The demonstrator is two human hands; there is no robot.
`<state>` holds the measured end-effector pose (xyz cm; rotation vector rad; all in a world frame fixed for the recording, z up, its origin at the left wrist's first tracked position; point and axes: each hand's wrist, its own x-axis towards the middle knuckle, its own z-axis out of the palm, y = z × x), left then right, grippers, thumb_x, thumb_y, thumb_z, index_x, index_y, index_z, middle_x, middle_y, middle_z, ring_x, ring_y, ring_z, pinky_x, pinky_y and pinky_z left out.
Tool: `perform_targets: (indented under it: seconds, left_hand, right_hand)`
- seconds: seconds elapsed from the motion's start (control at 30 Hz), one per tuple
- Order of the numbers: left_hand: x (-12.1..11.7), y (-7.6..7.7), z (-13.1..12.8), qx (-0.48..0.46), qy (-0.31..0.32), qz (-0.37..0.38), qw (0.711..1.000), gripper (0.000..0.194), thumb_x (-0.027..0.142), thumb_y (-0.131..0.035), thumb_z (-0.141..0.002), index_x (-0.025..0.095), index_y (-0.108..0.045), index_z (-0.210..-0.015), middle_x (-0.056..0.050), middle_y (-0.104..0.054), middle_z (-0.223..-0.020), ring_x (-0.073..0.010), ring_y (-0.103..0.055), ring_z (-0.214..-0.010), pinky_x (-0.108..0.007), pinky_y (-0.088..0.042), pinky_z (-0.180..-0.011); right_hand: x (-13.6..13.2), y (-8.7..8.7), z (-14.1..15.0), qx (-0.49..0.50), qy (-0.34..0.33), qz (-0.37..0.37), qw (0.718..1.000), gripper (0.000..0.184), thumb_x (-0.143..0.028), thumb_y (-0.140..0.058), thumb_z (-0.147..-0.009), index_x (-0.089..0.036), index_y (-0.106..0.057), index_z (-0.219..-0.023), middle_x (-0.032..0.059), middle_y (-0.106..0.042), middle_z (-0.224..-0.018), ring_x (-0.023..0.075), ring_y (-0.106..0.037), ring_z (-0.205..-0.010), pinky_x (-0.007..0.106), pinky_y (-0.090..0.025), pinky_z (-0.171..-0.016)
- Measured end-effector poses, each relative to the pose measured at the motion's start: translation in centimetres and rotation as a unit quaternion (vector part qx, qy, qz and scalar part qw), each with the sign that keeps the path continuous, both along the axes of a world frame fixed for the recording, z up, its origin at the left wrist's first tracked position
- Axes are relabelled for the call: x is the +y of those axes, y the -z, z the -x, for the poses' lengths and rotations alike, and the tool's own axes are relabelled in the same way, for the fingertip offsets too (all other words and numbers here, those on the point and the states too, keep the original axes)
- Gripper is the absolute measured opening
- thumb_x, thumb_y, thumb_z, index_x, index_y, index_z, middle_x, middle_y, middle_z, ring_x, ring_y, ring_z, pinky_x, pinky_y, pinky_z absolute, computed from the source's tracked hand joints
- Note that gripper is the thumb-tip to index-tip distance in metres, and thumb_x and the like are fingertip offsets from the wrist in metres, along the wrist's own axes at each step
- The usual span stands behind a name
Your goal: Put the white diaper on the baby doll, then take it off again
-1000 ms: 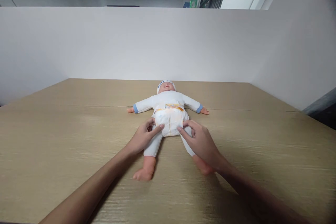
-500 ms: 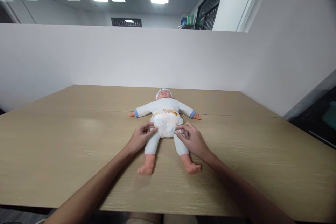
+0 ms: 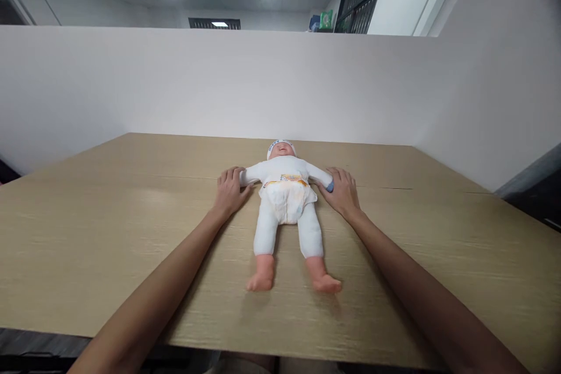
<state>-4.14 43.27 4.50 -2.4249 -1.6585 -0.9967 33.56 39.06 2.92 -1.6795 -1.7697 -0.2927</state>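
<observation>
A baby doll (image 3: pixel 284 198) in a white suit, white cap and a diaper lies on its back in the middle of the wooden table (image 3: pixel 109 228), feet toward me. My left hand (image 3: pixel 229 190) covers the doll's arm on the left side, fingers curled over its wrist and hand. My right hand (image 3: pixel 343 191) lies over the doll's other arm at the blue cuff, fingers curled around it. Both doll hands are hidden under mine.
White partition walls (image 3: pixel 175 82) enclose the table at the back and on both sides. The near table edge (image 3: pixel 280 350) runs close to my body. Ceiling lights and a dark window show above the partition.
Both my hands left the doll's hips at the diaper and moved outward and up to its arms. The doll's legs now lie straighter.
</observation>
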Motion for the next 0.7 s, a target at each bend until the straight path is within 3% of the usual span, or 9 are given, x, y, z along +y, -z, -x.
perform_targets:
  seconds: [0.2,0.37,0.47,0.57,0.7]
  left_hand:
    - [3.6,0.6,-0.8,0.056,-0.01,0.002,0.998,0.06,0.064,-0.058,-0.099,0.017,-0.061,-0.137,-0.019,-0.071,-0.131,-0.0398,-0.055,-0.125,-0.052,-0.036,-0.11]
    - [3.6,0.6,-1.1,0.09,-0.046,0.005,0.995,0.06,0.067,-0.051,-0.102,0.017,-0.065,-0.132,-0.02,-0.073,-0.127,-0.0409,-0.059,-0.121,-0.051,-0.039,-0.102]
    - [2.9,0.0,-1.6,0.098,-0.072,0.034,0.992,0.055,0.064,-0.052,-0.101,0.015,-0.066,-0.123,-0.022,-0.075,-0.118,-0.042,-0.063,-0.118,-0.05,-0.041,-0.1]
    - [1.5,-1.4,-2.5,0.094,-0.09,0.061,0.99,0.05,0.061,-0.056,-0.098,0.015,-0.066,-0.115,-0.022,-0.077,-0.104,-0.0407,-0.07,-0.103,-0.046,-0.045,-0.09]
    - [-3.2,-5.3,-3.6,0.002,-0.1,0.125,0.987,0.048,0.065,-0.062,-0.092,0.02,-0.062,-0.11,-0.015,-0.078,-0.098,-0.0363,-0.072,-0.089,-0.037,-0.043,-0.072]
  right_hand:
    - [2.3,1.0,0.0,-0.03,-0.024,0.032,0.999,0.056,-0.056,-0.058,-0.104,-0.016,-0.064,-0.143,0.0172,-0.072,-0.133,0.0339,-0.061,-0.122,0.042,-0.044,-0.108]
    - [2.1,0.1,0.4,-0.018,0.015,0.07,0.997,0.049,-0.06,-0.054,-0.106,-0.018,-0.073,-0.123,0.0166,-0.076,-0.12,0.0332,-0.067,-0.112,0.038,-0.047,-0.089]
    - [1.8,-1.1,1.9,0.001,0.041,0.1,0.994,0.048,-0.062,-0.055,-0.104,-0.018,-0.076,-0.105,0.0169,-0.079,-0.106,0.0318,-0.07,-0.096,0.035,-0.042,-0.074]
    - [0.9,-2.6,3.7,0.03,0.062,0.112,0.991,0.047,-0.061,-0.055,-0.103,-0.019,-0.076,-0.1,0.018,-0.08,-0.102,0.0298,-0.072,-0.087,0.034,-0.037,-0.067]
    - [-2.4,-4.5,4.5,0.066,0.062,0.119,0.989,0.042,-0.056,-0.055,-0.101,-0.02,-0.076,-0.103,0.0167,-0.082,-0.102,0.0287,-0.073,-0.086,0.033,-0.037,-0.067]
